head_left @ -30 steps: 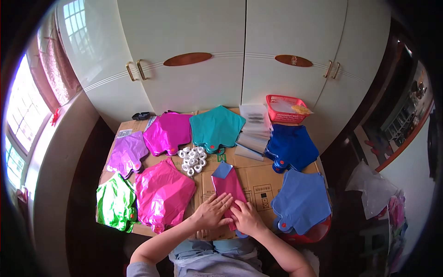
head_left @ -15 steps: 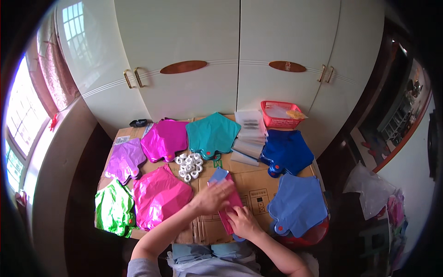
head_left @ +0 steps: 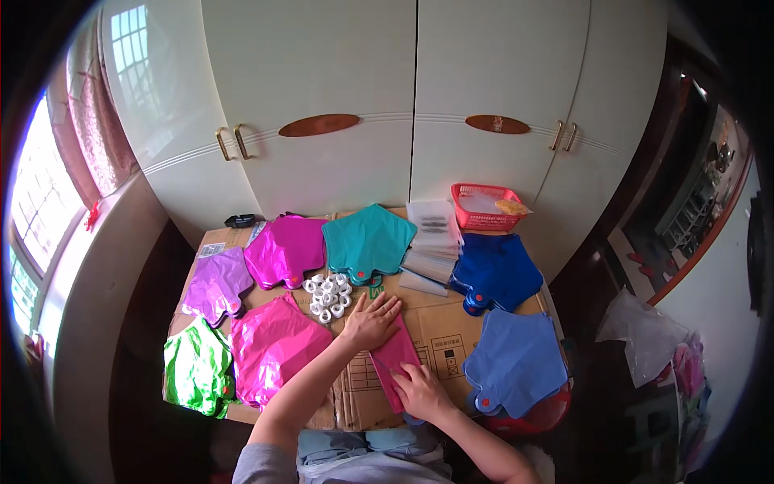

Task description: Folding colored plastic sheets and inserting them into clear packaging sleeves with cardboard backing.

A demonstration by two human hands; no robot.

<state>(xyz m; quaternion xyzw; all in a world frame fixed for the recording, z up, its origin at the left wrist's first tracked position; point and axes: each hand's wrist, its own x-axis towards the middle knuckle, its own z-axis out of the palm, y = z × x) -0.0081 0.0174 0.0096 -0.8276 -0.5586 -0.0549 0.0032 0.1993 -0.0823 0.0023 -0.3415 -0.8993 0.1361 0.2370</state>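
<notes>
A pink foil balloon (head_left: 389,363), folded into a long narrow strip, lies slantwise on the cardboard in front of me. My left hand (head_left: 372,321) presses flat on its far end, fingers spread. On the near part rests my right hand (head_left: 423,394), its fingers reaching out over the strip from the right side. Left of my arm is a stack of flat pink foil balloons (head_left: 278,347). White ribbon rolls (head_left: 328,297) sit in a cluster just beyond my left hand. A pale blue stack of flat balloons (head_left: 520,359) lies to the right.
Flat foil stacks ring the board: green (head_left: 196,367), lilac (head_left: 218,282), magenta (head_left: 286,250), teal (head_left: 371,239) and dark blue (head_left: 497,270). Clear plastic sleeves (head_left: 431,242) lie at the back beside a red basket (head_left: 488,207). White cabinet doors (head_left: 322,64) stand behind.
My left hand has slid to the far end of the pink strip and spread its fingers. The bluish piece at that end no longer shows. My right hand stays near the strip's near part.
</notes>
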